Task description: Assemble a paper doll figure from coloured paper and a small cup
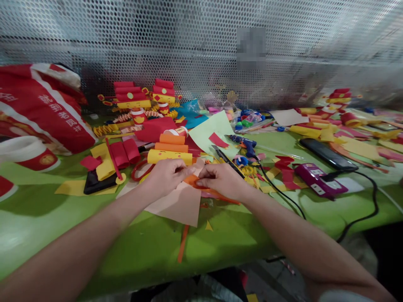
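Both hands meet over a pale pink paper sheet [179, 207] near the table's front. My right hand [222, 179] pinches a small piece of orange paper [190, 181] between thumb and fingers. My left hand [166, 177] is closed at the left edge of that same piece, its fingertips pressed together on it. Just behind my left hand lies a yellow paper roll [170, 157] with a drawn face, and orange paper rolls [171, 144] are stacked behind it. A narrow orange paper strip [183, 243] hangs toward the table edge.
A blue glue gun [244, 142] and a black craft knife [227, 160] lie right of centre. A purple power strip [321, 180] and a black phone [327, 154] are further right, with cables trailing. Paper cups [28, 153] and a red bag [47, 107] stand left. Finished paper figures [130, 98] stand behind.
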`<state>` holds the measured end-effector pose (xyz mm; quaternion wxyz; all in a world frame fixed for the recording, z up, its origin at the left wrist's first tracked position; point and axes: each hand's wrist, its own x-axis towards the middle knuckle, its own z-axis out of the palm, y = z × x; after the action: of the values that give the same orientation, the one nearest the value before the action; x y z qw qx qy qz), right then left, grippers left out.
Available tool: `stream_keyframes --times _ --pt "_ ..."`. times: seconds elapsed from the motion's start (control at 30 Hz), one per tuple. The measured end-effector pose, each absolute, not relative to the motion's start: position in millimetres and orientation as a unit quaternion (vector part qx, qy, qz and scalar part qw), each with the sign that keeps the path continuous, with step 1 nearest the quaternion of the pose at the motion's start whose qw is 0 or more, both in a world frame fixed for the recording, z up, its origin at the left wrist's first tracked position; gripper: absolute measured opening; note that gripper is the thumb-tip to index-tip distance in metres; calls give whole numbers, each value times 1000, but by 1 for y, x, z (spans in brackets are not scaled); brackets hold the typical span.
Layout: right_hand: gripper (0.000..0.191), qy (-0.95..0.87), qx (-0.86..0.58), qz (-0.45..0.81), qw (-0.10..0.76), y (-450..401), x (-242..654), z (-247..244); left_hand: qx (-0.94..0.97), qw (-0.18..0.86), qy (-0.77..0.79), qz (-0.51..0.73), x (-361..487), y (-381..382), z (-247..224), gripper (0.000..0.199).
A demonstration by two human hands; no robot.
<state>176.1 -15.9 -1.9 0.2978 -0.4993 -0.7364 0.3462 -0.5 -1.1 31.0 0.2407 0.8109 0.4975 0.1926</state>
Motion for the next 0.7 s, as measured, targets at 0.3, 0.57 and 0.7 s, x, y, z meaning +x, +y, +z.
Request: stream_keyframes --times 0.3,0.57,0.7 --pt "15 -726 -479 398 292 -13 178 -9 822 250 474 189 -3 -1 31 37" --pt "13 -690 -473 460 298 -12 177 -6 833 250 465 165 -6 0 30 21" --pt "15 -680 -482 466 296 -13 176 -5 841 246 451 172 -7 0 30 19"
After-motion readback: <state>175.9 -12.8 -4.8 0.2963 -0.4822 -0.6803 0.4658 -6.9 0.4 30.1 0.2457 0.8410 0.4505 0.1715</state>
